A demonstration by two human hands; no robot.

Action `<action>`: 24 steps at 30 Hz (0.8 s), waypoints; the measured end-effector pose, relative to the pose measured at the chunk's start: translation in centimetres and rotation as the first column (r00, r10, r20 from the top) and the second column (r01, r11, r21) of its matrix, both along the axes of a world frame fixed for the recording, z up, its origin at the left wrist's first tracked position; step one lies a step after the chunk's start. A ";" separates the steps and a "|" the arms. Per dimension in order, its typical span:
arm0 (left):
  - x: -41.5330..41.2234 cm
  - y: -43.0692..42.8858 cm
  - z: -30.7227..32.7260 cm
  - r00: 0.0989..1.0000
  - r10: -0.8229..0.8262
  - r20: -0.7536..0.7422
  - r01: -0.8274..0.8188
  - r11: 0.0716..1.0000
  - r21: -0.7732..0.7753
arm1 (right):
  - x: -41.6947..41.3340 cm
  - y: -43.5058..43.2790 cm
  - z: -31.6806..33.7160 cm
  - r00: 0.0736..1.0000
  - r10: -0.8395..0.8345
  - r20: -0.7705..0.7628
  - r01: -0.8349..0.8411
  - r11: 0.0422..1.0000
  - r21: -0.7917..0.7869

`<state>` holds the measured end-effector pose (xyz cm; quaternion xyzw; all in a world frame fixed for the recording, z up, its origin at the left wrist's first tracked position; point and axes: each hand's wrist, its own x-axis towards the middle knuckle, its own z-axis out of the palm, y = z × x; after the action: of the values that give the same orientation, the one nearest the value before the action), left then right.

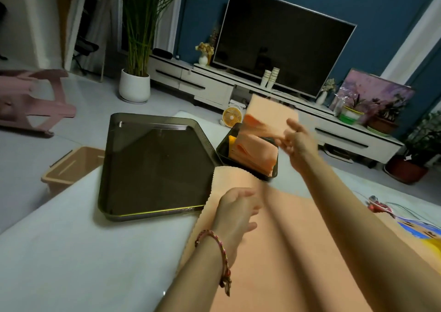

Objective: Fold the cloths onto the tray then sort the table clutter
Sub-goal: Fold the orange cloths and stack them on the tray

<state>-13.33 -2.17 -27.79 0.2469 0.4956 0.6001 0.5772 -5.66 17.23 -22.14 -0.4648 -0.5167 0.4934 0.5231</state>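
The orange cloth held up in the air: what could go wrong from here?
The right hand only pinches the folded cloth near one corner, so it may slip or fall open. It is held near the pile in the small tray, not the big tray, so it could drop back there.

The left fingers (pixel 249 193) lie over the spread cloth (pixel 281 240), which covers the table (pixel 59 252) on the near side. Left of these fingers sits the large tray (pixel 105 180), its right rim touching the cloth's edge. Beyond them is the small tray (pixel 220 150), with the cloth stack (pixel 253 154) in it. The right fingers (pixel 290 142) hold a single cloth (pixel 269 118) above that stack. Right of both sets of fingers, clutter (pixel 379 206) lies on the table.
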 end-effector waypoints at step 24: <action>5.2 -3.6 -4.0 0.056 -0.152 -0.987 0.337 0.933 -0.125 | 17.2 -13.6 -7.5 0.535 0.054 0.843 -0.332 0.931 0.152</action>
<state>-8.15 -5.74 -31.82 0.7022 0.6594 0.2066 0.1719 11.53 3.58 -29.68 -0.4973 -0.8167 0.1897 0.2232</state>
